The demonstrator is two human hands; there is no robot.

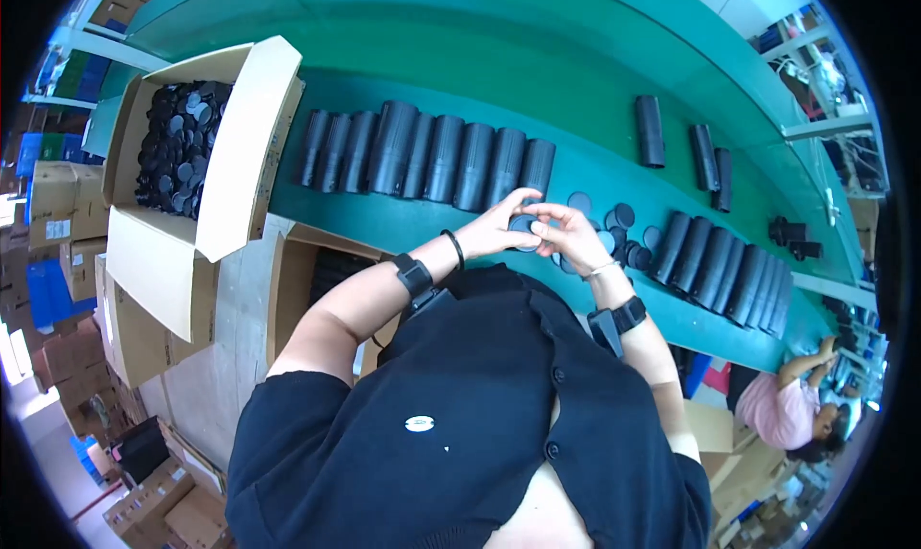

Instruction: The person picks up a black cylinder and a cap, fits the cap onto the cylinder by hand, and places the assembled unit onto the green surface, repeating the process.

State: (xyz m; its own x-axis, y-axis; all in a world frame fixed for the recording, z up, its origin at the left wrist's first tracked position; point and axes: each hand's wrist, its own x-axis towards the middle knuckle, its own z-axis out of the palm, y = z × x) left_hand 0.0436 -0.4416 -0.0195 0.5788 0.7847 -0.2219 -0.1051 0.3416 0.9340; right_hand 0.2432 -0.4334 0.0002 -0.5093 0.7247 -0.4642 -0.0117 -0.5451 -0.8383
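Both hands meet above the near edge of a long green worktop (pixel 576 60): the left hand (pixel 494 228) and right hand (pixel 574 234) pinch one small black round cap (pixel 524 227) between fingertips. Black tubes (pixel 422 151) lie in rows beyond; loose caps (pixel 614 228) just right. An open carton of caps (pixel 177 146) stands left in a factory hall

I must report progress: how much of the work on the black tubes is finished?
Apparently done: a row of black tubes lies on the green table. In hand: both hands, left hand and right hand, hold one round cap. Left: loose caps and a box of caps.
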